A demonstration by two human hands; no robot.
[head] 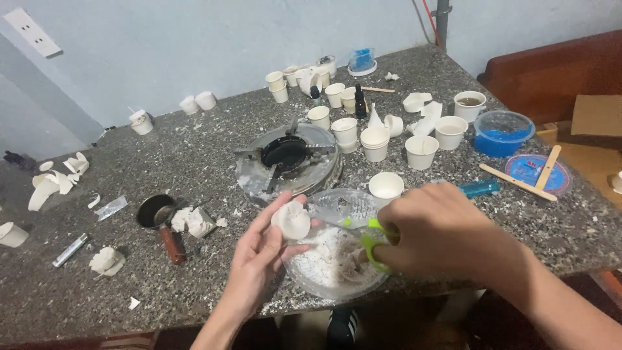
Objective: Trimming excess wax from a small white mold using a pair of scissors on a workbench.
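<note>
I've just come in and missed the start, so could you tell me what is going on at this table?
A person is working over a clear plastic bowl of white scraps at the near edge of a speckled stone table. The left hand holds a small white lump, and the right hand grips green-handled scissors whose blades point towards it. Behind stand a small gas burner, many white paper cups and a tub of blue liquid.
</note>
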